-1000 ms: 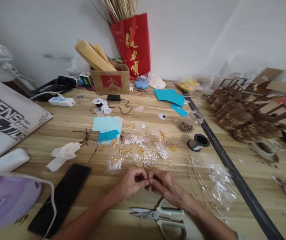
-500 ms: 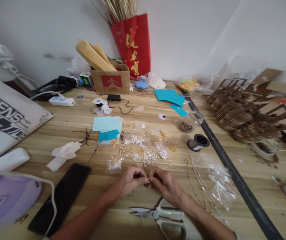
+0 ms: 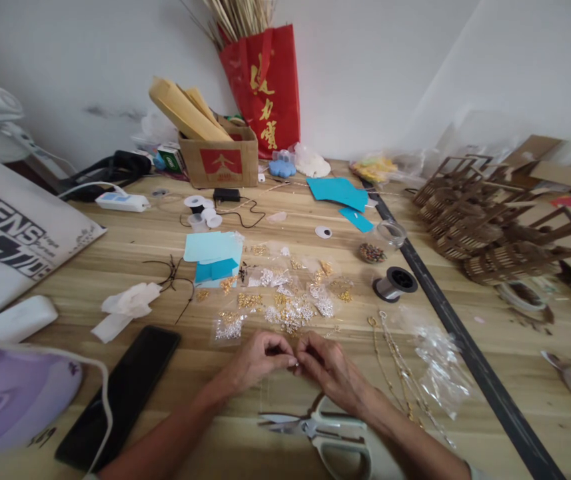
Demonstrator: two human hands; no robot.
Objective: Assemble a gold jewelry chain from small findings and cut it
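Note:
Fingertip to fingertip, my left hand (image 3: 261, 360) and my right hand (image 3: 329, 363) meet above the wooden table (image 3: 225, 400). Both are pinched closed around something tiny and pale, too small to name; a fine thread or wire seems to hang below it. Just beyond the fingers lies a pile of small silver and gold beads or findings (image 3: 295, 313). A little clear bag of silver and gold pieces (image 3: 230, 327) is left of the pile. Under my right wrist, scissors (image 3: 315, 427) with pale handles lie with their blades slightly apart.
Gold and silver chains (image 3: 400, 373) and crumpled clear plastic bags (image 3: 442, 367) lie to the right, near a wire spool (image 3: 395, 285) and a jar of beads (image 3: 375, 250). A black phone (image 3: 120, 393) and a purple appliance (image 3: 20, 407) occupy the left. Brown woven baskets (image 3: 490, 227) stand far right.
Almost nothing differs. My hands stay together in the same place, with only a slight shift of the fingers. The whole view has drifted a little.

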